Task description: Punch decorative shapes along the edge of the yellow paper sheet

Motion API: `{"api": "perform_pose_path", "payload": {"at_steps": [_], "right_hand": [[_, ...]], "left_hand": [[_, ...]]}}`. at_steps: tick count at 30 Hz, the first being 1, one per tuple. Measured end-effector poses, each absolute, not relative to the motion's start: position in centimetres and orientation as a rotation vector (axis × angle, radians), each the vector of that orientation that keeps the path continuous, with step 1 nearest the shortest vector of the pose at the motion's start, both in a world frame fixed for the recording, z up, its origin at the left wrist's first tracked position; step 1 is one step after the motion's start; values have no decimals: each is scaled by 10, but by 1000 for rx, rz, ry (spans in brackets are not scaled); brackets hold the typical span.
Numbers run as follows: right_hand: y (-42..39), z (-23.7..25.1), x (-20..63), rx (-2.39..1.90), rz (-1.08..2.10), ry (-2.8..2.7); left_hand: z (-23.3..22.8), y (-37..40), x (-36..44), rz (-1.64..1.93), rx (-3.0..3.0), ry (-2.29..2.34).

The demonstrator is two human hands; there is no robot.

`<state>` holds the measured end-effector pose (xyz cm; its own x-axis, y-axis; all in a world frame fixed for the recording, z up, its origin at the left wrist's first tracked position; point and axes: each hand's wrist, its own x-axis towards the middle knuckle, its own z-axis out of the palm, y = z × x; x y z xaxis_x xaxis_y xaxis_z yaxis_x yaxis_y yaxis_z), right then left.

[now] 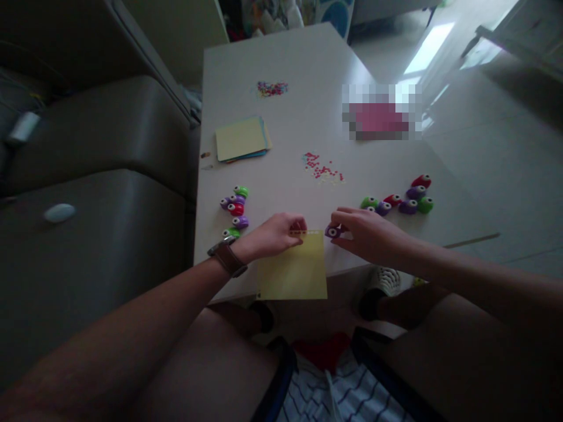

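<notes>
Sofa [101,193]: runs along the left of the view, just beside the table; a small pale oval thing lies on its near cushion.
Left cluster of punches [236,210]: several small craft punches in green, purple and red, grouped near the table's left edge, close to the left wrist, likely so they are easy to pick up.
Paper stack [241,139]: coloured square sheets, yellow on top, farther back on the left and well apart from the hands.
Left hand [275,234]: wears a brown wristwatch [227,258]; its fingers are closed, pinching the top edge of the yellow sheet, apparently to hold it steady. Something reddish shows at the fingertips; what it is I cannot tell.
Yellow sheet [294,271]: a square of paper lying at the table's near edge, its lower part hanging over the edge towards the lap; small holes seem to run along its top edge.
Confetti [323,167]: small heaps of punched bits, red and pale, in the middle of the table; another multicoloured heap lies farther back.
Right hand [367,231]: fingers curled around a purple punch [333,231], held just beside the sheet's top right corner.
Right row of punches [402,199]: green, red and purple, lined up behind the right hand.
Table [308,70]: white, carrying everything.
</notes>
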<state>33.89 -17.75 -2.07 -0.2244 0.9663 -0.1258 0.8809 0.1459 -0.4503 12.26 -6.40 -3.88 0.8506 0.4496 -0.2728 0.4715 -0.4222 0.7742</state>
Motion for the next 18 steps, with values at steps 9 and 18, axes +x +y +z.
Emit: {"api": "perform_pose_path", "payload": {"at_steps": [9, 18], "right_hand": [[-177, -25, 340, -1782, 671, -2185], [-178, -24, 339, -1795, 654, -2196]], "left_hand": [[-41, -64, 122, -16, 2049, 672], [-43, -64, 122, -32, 1996, 673]]}}
